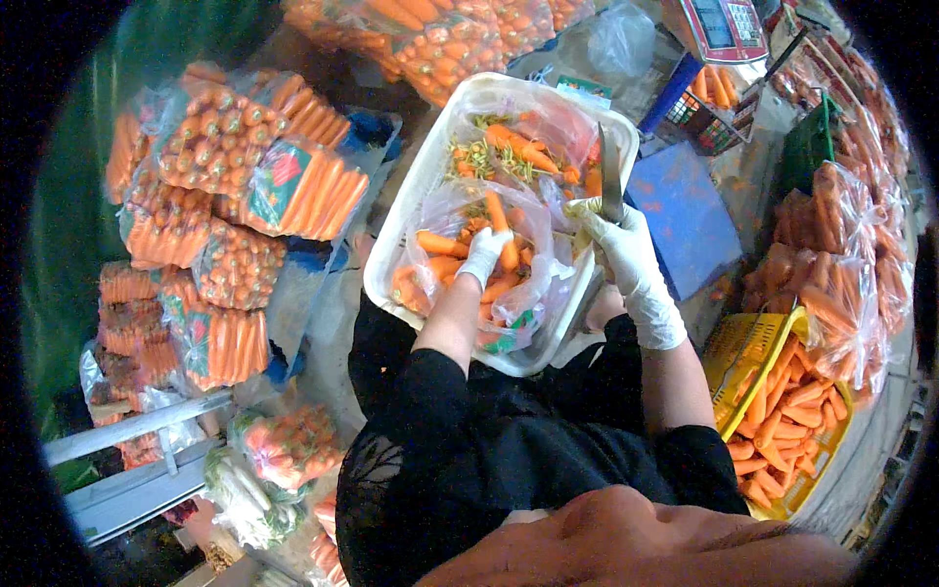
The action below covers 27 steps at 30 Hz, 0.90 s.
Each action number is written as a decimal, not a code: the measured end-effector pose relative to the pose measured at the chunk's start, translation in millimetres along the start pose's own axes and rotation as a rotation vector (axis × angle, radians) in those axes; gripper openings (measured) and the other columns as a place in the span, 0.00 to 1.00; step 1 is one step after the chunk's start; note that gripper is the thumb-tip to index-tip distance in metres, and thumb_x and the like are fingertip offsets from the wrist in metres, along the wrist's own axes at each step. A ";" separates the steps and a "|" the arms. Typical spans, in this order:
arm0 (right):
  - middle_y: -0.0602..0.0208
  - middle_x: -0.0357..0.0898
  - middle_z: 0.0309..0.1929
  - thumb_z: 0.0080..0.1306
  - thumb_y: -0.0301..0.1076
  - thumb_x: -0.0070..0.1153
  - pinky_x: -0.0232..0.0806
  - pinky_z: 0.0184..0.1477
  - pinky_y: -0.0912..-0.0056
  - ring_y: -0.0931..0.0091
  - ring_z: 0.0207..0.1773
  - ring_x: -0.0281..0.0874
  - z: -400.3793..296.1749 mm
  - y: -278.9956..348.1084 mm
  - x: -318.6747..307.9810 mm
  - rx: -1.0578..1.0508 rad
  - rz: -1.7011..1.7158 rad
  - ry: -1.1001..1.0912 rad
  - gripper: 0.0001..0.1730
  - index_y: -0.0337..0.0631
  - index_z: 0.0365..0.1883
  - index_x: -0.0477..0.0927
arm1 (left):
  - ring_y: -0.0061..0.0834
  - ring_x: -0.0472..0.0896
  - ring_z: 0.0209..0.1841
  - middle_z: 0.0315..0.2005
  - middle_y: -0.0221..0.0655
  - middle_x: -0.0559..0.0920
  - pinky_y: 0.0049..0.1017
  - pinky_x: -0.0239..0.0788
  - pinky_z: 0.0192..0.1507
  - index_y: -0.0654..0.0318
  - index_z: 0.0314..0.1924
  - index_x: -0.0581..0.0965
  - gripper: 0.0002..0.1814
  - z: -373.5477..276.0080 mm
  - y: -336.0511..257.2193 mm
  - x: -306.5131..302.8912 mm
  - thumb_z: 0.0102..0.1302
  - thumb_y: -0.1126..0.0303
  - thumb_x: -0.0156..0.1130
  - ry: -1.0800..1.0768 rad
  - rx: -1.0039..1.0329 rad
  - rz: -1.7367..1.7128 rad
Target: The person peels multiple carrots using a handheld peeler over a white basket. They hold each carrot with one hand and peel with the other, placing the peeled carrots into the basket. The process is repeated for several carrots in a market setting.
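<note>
A white plastic tub [396, 220] lies before me, lined with clear plastic bags. Carrots [440, 265] fill the nearer bag, and carrot pieces with green stem ends [473, 161] lie towards the tub's far side. My left hand [486, 253], in a white glove, is closed around a carrot [496, 211] that points away from me over the nearer bag. At the tub's right edge, my gloved right hand [615, 231] grips a knife, its broad blade [610, 165] pointing up and away. The knife's handle is hidden by the fingers.
Bagged carrots [224, 139] are stacked at left, with more beyond the tub [455, 51]. A blue scale platform [682, 213] and its red display unit [722, 29] stand right. Nearer are a yellow basket [744, 359] of loose carrots and more filled bags [836, 286]. Metal rails [139, 425] cross lower left.
</note>
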State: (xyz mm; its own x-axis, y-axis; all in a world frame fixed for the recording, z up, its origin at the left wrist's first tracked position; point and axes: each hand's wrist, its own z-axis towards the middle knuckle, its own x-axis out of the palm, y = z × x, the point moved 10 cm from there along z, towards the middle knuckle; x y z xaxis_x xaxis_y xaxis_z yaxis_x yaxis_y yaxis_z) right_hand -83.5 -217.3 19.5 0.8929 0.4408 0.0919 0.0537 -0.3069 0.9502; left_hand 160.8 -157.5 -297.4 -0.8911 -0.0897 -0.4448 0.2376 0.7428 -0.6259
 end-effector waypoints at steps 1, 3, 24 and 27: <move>0.74 0.78 0.26 0.65 0.37 0.59 0.62 0.29 0.80 0.84 0.27 0.70 0.1 -2.5 -6.3 -0.015 -0.020 -0.013 0.12 0.36 0.39 0.83 | 0.46 0.77 0.52 0.50 0.45 0.78 0.42 0.70 0.52 0.63 0.57 0.71 0.35 -14.5 -9.9 17.0 0.58 0.45 0.58 0.096 -0.005 -0.637; 0.74 0.78 0.27 0.65 0.37 0.59 0.62 0.29 0.80 0.84 0.27 0.70 -1.6 -13.5 -23.8 -0.042 -0.060 -0.043 0.12 0.37 0.39 0.83 | 0.42 0.74 0.56 0.54 0.44 0.75 0.43 0.71 0.54 0.62 0.57 0.70 0.29 -55.3 -53.9 30.7 0.62 0.50 0.55 0.258 -0.005 -1.224; 0.72 0.79 0.26 0.56 0.44 0.67 0.65 0.28 0.76 0.80 0.25 0.73 -28.1 0.5 -35.5 -0.188 -0.220 -0.069 0.20 0.37 0.39 0.82 | 0.37 0.76 0.56 0.54 0.39 0.77 0.35 0.68 0.59 0.63 0.56 0.72 0.25 -186.3 -111.8 -27.6 0.57 0.69 0.61 -0.049 0.829 -0.241; 0.64 0.84 0.31 0.52 0.40 0.65 0.70 0.38 0.73 0.76 0.31 0.80 -70.0 58.8 -102.6 -0.203 -0.713 -0.269 0.19 0.37 0.39 0.83 | 0.49 0.80 0.41 0.37 0.47 0.82 0.43 0.71 0.42 0.58 0.42 0.79 0.20 -152.4 -61.5 -3.8 0.56 0.52 0.58 -0.024 0.542 0.756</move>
State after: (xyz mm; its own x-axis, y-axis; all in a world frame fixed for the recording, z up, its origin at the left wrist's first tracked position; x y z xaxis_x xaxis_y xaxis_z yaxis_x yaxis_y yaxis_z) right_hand -203.2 -221.6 86.8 0.7524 0.2465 -0.6109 0.5948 0.1443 0.7908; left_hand 90.6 -101.7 -159.6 -0.4189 0.2736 -0.8658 0.9053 0.1991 -0.3751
